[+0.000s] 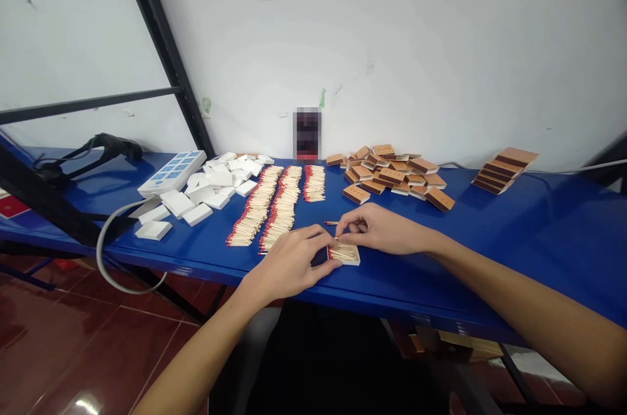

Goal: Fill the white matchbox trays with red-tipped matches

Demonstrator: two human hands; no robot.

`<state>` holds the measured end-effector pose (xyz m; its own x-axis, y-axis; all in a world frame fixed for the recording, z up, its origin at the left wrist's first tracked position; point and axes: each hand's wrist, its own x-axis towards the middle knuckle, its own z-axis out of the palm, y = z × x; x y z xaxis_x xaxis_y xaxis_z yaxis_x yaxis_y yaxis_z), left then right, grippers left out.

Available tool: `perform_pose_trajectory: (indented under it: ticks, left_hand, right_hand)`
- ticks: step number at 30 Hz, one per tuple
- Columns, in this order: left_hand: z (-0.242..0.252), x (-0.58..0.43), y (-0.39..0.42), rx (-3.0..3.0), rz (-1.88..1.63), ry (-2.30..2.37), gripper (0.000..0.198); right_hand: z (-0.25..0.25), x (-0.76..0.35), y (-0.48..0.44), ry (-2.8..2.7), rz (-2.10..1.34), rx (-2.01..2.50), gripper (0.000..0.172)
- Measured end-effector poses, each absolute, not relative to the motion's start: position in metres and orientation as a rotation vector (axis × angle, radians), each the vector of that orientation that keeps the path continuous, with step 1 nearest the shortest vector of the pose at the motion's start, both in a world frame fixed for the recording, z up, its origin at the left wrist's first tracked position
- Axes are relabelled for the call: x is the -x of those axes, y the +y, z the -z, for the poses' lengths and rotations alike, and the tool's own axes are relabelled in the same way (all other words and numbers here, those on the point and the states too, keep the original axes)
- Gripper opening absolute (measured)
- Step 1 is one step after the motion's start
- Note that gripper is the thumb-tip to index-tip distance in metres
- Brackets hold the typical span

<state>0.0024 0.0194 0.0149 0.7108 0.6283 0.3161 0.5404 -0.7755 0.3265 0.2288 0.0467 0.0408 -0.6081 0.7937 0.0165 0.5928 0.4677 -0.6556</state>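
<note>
Near the front edge of the table lies a small white matchbox tray (351,262) with red-headed matches (343,251) inside. My left hand (294,261) grips the left end of this tray between thumb and fingers. Over the tray's far edge, my right hand (379,230) is closed in a pinch, apparently on a match that its fingers mostly hide. A loose match (331,223) rests on the table just beyond the tray. Left of it, matches lie in two long rows (255,206) (284,206) and one shorter row (314,183).
Empty white trays (215,183) are heaped at left beside a white power strip (174,172) with a grey cable (100,251). Brown matchbox sleeves (392,173) are piled at back right, with a stack of sleeves (504,170) farther right. A black frame post (164,42) rises at left from the blue table (490,251).
</note>
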Motion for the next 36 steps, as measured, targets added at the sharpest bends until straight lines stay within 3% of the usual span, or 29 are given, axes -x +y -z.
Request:
perform_pose_trajectory:
  ticks: [10, 18, 22, 25, 36]
  left_hand:
    - [-0.014, -0.002, 0.02, -2.65, -0.648, 1.008, 0.015]
    - [-0.011, -0.005, 0.021, -2.506, -0.728, 1.134, 0.033]
    - [-0.012, -0.005, 0.021, -2.584, -0.719, 1.067, 0.024]
    - [-0.012, -0.003, 0.022, -2.666, -0.678, 1.026, 0.015]
    - [-0.012, -0.004, 0.022, -2.68, -0.658, 1.039, 0.014]
  right_hand:
    - [-0.042, -0.232, 0.045, -2.148, -0.723, 1.032, 0.02]
    - [-0.034, -0.222, 0.04, -2.421, -0.495, 0.95, 0.016]
    - [-0.032, -0.224, 0.042, -2.409, -0.375, 0.983, 0.008]
    - [-0.026, -0.23, 0.051, -2.378, -0.27, 1.094, 0.013]
    - [-0.01, -0.236, 0.065, -2.523, -0.274, 1.273, 0.021]
